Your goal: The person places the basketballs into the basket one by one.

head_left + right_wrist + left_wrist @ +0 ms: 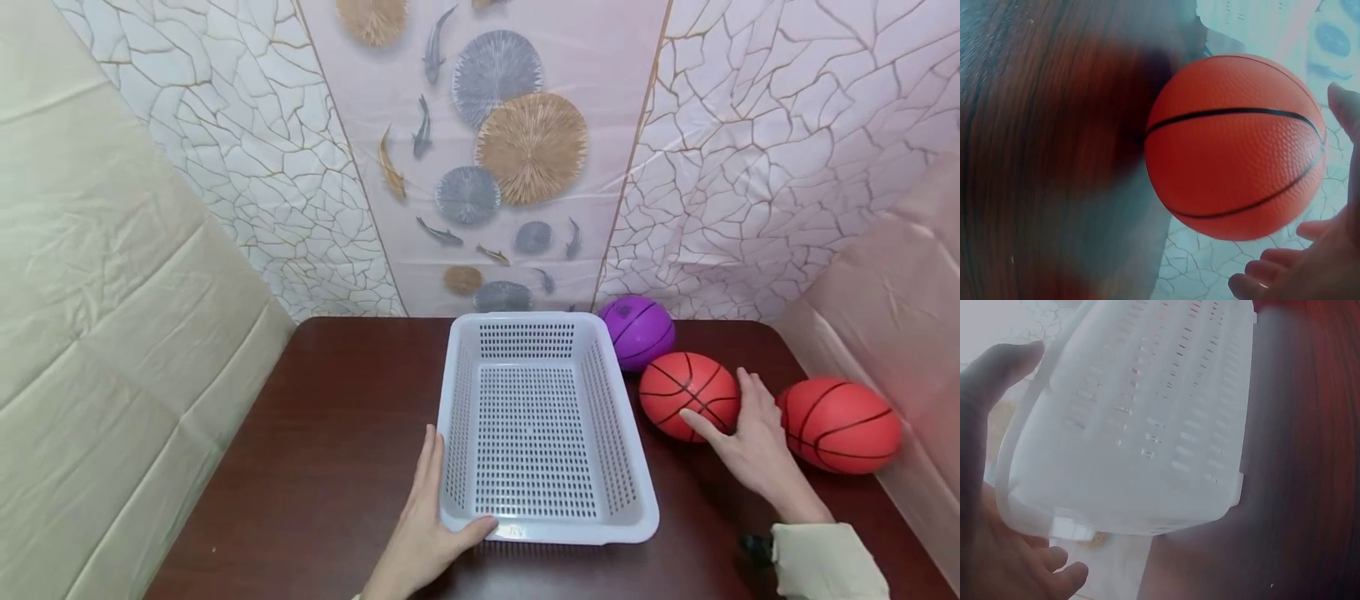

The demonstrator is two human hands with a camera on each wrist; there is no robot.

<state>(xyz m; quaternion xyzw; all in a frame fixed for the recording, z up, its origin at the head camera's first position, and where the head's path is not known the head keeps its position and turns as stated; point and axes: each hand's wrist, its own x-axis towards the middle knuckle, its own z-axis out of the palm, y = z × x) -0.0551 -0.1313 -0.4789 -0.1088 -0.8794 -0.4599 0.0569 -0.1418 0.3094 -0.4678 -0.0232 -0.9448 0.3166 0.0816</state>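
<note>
Hands: left (429, 521) at slotted plastic basket (534, 442), right (750, 442) beside pebbled round ball (684, 385)

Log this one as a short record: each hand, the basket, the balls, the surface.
left hand: at the white basket's near-left corner, fingers extended
right hand: spread beside the middle red ball; contact unclear
right-hand red ball: right of that hand
purple ball: beside the basket's far right
balls in basket: none
surface: dark brown table
</note>
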